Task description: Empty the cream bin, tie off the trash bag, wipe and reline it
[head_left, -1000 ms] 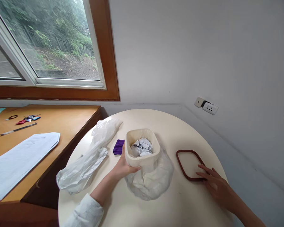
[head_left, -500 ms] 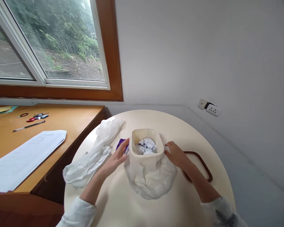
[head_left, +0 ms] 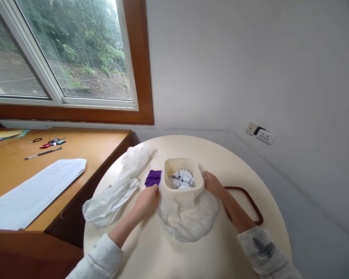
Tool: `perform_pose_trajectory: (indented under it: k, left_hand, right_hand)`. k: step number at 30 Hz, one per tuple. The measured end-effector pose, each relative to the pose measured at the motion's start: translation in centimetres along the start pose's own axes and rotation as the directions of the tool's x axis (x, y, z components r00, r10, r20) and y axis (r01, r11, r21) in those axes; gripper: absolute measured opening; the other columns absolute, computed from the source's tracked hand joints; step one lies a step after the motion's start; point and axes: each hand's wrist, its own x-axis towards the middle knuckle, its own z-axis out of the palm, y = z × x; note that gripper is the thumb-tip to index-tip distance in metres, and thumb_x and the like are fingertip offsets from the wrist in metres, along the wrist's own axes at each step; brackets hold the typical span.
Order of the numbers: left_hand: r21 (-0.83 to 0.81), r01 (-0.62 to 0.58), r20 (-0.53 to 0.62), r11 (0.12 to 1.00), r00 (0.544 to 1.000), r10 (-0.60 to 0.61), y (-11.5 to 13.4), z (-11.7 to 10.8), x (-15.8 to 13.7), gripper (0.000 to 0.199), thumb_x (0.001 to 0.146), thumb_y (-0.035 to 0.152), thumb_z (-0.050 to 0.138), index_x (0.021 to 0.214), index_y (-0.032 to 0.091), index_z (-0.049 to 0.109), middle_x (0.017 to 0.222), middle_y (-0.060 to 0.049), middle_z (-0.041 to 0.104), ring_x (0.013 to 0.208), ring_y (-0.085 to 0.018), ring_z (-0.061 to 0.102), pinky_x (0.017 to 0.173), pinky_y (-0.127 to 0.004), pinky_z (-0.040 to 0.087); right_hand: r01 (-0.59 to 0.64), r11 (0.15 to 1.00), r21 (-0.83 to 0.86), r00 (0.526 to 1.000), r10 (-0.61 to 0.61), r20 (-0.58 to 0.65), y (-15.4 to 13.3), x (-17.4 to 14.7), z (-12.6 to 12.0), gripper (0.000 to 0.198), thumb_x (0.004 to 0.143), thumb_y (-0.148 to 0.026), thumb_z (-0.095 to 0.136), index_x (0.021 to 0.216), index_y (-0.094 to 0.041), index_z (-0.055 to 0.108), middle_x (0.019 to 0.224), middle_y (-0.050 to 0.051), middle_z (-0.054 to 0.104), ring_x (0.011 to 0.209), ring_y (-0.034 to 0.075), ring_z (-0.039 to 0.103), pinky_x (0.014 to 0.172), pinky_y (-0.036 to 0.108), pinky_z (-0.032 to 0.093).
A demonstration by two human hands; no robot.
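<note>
Round cream desk (head_left: 209, 252): left hand (head_left: 147, 199) eight o'clock, right hand (head_left: 213, 183) three, I pinch translucent plastic bag (head_left: 189, 226) around square cream bin (head_left: 183, 190).

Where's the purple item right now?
Head view, left of centre: the purple item is on the table, left of the bin, just beyond the left hand.

cream bin (head_left: 182, 190), upright, translucent liner (head_left: 190, 225) draped outside

No words, labels or numbers can be read. Faint marks are borne by the sheets of paper (head_left: 40, 193) on the brown bench (head_left: 87, 143) (too small to be deciphered); on the right sleeve (head_left: 270, 264), a dark emblem (head_left: 263, 248) is shown.
</note>
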Motion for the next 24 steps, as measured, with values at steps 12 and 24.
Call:
perform_pose_trajectory:
  k: [12, 24]
  left_hand:
    - [-0.648, 0.027, -0.017, 0.762, 0.999, -0.050, 2.7, -5.3, 2.1, 0.027, 0.074, 0.043, 0.055, 0.076, 0.018, 0.045, 0.070, -0.001, 0.056, 0.060, -0.012, 0.052, 0.056, -0.024, 0.042]
    - [-0.727, -0.065, -0.065, 0.683, 0.998, 0.026, 4.8, -11.9, 1.4, 0.023, 0.064, 0.030, 0.073, 0.073, 0.018, 0.055, 0.058, 0.004, 0.050, 0.051, -0.008, 0.045, 0.047, -0.017, 0.036]
  right_hand:
    - [0.012, 0.719, 0.695, 0.991, 0.085, -0.106, -2.4, -0.3, -5.9, 0.035, 0.069, -0.044, 0.061, 0.095, -0.022, 0.056, 0.092, 0.005, 0.064, 0.080, 0.021, 0.061, 0.066, 0.029, 0.048]
    - [0.278, 0.604, 0.747, 0.957, -0.109, -0.267, -3.5, -2.0, -10.8, 0.024, 0.066, -0.028, 0.063, 0.079, -0.024, 0.043, 0.065, -0.006, 0.048, 0.049, 0.008, 0.043, 0.044, 0.018, 0.031]
